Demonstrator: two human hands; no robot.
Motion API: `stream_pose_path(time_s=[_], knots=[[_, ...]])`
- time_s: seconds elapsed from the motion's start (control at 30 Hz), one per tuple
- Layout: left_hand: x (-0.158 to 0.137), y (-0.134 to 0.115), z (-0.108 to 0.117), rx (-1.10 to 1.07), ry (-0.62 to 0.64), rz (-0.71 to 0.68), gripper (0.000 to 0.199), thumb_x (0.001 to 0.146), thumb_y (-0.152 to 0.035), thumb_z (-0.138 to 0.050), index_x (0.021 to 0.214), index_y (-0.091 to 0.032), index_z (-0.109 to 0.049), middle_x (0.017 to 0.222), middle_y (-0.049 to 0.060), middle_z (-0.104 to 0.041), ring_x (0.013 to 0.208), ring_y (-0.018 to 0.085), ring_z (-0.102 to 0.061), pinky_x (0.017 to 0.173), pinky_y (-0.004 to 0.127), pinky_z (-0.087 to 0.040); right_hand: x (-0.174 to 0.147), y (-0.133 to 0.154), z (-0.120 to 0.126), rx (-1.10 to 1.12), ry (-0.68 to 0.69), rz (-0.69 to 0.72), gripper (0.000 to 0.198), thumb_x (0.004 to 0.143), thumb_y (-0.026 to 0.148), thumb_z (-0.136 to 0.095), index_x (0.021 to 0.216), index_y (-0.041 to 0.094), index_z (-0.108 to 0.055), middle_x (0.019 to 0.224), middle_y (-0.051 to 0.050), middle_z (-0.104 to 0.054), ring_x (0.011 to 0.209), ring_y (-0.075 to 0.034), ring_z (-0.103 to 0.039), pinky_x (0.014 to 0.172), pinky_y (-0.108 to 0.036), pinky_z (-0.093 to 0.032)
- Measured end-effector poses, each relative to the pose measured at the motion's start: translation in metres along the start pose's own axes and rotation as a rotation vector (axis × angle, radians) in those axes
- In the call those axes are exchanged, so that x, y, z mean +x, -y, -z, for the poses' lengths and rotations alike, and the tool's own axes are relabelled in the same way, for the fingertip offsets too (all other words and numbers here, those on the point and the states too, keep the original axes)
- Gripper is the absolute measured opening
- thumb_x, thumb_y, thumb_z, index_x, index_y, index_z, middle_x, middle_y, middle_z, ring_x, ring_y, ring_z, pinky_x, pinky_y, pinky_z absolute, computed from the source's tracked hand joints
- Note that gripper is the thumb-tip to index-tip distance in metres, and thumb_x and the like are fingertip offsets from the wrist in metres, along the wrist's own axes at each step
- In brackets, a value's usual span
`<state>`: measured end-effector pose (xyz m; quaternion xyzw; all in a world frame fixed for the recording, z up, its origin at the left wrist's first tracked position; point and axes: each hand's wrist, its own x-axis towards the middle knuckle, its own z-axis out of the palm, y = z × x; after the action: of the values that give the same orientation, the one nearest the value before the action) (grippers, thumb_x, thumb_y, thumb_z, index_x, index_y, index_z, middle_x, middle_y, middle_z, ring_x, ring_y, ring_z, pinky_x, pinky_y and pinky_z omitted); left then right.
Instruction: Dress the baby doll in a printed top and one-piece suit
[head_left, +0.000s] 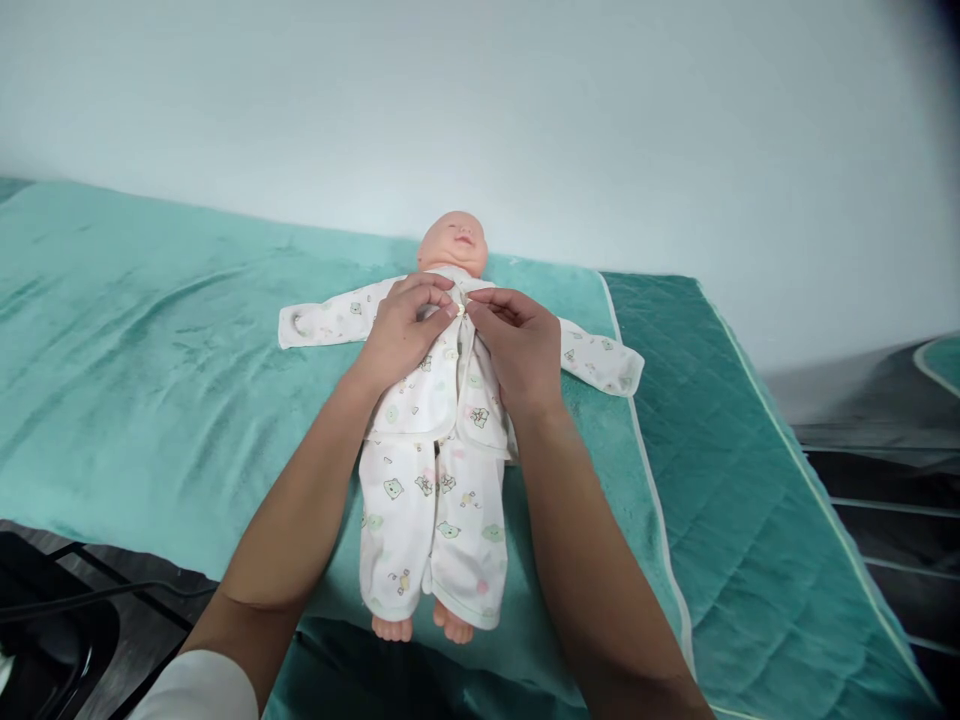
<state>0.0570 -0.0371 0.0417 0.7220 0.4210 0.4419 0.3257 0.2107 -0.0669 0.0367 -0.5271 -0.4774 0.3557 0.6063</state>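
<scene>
2-handed pinch w/ L hand (405, 328) & R hand (523, 347), nearly closed, gripping jacket (409, 405) front nr chin of doll (452, 245).

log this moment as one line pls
left hand: fingertips at jacket front | right hand: fingertips there too | doll: face up on blanket, sleeves spread

Doll (452, 245): on blanket (172, 350), on back, head toward wall (525, 120), feet toward near edge. Jacket (420, 400): on doll's upper body, one sleeve out left, other out right. Trousers (466, 530): on doll's legs, just before jacket. Left hand (405, 325): on jacket's upper front, left of opening. Right hand (523, 345): opposite, right of opening. Blanket: on pad (750, 490), pad showing at right. Rails (892, 508): beyond pad, far right.
</scene>
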Motion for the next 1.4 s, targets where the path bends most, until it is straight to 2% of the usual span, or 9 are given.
stream_pose_path(time_s=[0.4, 0.6, 0.67, 0.77, 0.87, 1.0, 1.2, 1.3, 1.4], knots=[[0.001, -0.001, -0.002, 0.014, 0.020, 0.012, 0.015, 0.095, -0.025, -0.062, 0.083, -0.024, -0.070, 0.132, 0.005, -0.068, 0.131, 0.023, -0.057, 0.112, 0.040, -0.044, 0.004, -0.002, 0.007, -0.007, 0.107, -0.014, 0.022, 0.080, 0.033, -0.079, 0.099, 0.022, -0.077, 0.098, -0.004, -0.077, 0.094, -0.019, -0.073, 0.091, -0.038, -0.060], [0.001, -0.002, 0.001, -0.036, 0.046, 0.046, 0.021, 0.097, -0.028, -0.061, 0.080, -0.021, -0.071, 0.131, 0.007, -0.067, 0.130, 0.023, -0.058, 0.112, 0.039, -0.043, -0.001, 0.004, 0.006, -0.076, 0.153, 0.007, 0.026, 0.076, 0.030, -0.080, 0.101, 0.023, -0.073, 0.101, -0.002, -0.074, 0.080, -0.014, -0.068, 0.077, -0.031, -0.057], [0.001, -0.004, 0.001, -0.048, 0.046, 0.063, 0.025, 0.097, -0.033, -0.063, 0.077, -0.020, -0.071, 0.131, 0.007, -0.067, 0.129, 0.023, -0.059, 0.110, 0.038, -0.045, -0.004, 0.007, 0.005, -0.122, 0.164, 0.012, 0.026, 0.077, 0.028, -0.078, 0.102, 0.023, -0.071, 0.097, 0.000, -0.073, 0.078, -0.013, -0.067, 0.075, -0.030, -0.056], [0.001, -0.006, 0.000, -0.075, 0.041, 0.115, 0.027, 0.094, -0.036, -0.066, 0.074, -0.020, -0.071, 0.131, 0.007, -0.065, 0.122, 0.024, -0.062, 0.096, 0.035, -0.053, -0.006, 0.009, 0.003, -0.207, 0.165, 0.063, 0.024, 0.078, 0.023, -0.073, 0.102, 0.024, -0.070, 0.093, 0.000, -0.073, 0.078, -0.014, -0.066, 0.078, -0.032, -0.055], [0.002, -0.006, 0.000, -0.087, 0.029, 0.161, 0.020, 0.091, -0.030, -0.067, 0.073, -0.020, -0.071, 0.132, 0.006, -0.064, 0.116, 0.022, -0.063, 0.088, 0.033, -0.055, -0.006, 0.007, 0.002, -0.267, 0.162, 0.129, 0.027, 0.077, 0.018, -0.070, 0.104, 0.024, -0.069, 0.102, -0.001, -0.073, 0.079, -0.014, -0.067, 0.080, -0.033, -0.055], [0.003, -0.005, 0.002, -0.108, 0.059, 0.168, 0.017, 0.089, -0.023, -0.063, 0.074, -0.020, -0.072, 0.134, 0.005, -0.064, 0.119, 0.023, -0.063, 0.096, 0.037, -0.053, -0.006, 0.005, 0.002, -0.267, 0.179, 0.147, 0.031, 0.077, 0.020, -0.071, 0.107, 0.025, -0.067, 0.112, -0.002, -0.071, 0.081, -0.014, -0.068, 0.080, -0.033, -0.056], [0.001, 0.002, 0.003, -0.131, 0.033, 0.116, 0.006, 0.088, -0.024, -0.063, 0.092, -0.021, -0.068, 0.138, 0.006, -0.064, 0.130, 0.024, -0.060, 0.110, 0.040, -0.048, -0.004, 0.004, 0.007, -0.153, 0.186, 0.059, 0.024, 0.081, 0.024, -0.070, 0.105, 0.025, -0.067, 0.106, -0.001, -0.072, 0.078, -0.014, -0.068, 0.076, -0.031, -0.055], [0.001, 0.004, 0.002, -0.049, 0.025, 0.012, 0.029, 0.091, -0.022, -0.060, 0.119, -0.025, -0.065, 0.144, 0.006, -0.063, 0.138, 0.023, -0.056, 0.119, 0.040, -0.041, -0.002, -0.002, 0.007, -0.041, 0.131, 0.059, 0.012, 0.086, 0.026, -0.065, 0.097, 0.024, -0.066, 0.100, -0.001, -0.073, 0.082, -0.015, -0.070, 0.083, -0.033, -0.056], [0.001, 0.004, 0.000, 0.132, 0.063, -0.055, 0.044, 0.097, -0.023, -0.049, 0.140, -0.027, -0.058, 0.156, 0.005, -0.056, 0.149, 0.023, -0.046, 0.126, 0.043, -0.032, -0.001, -0.011, 0.006, -0.010, 0.042, 0.094, 0.011, 0.088, 0.027, -0.061, 0.097, 0.024, -0.066, 0.097, -0.001, -0.072, 0.090, -0.017, -0.071, 0.089, -0.035, -0.057]])
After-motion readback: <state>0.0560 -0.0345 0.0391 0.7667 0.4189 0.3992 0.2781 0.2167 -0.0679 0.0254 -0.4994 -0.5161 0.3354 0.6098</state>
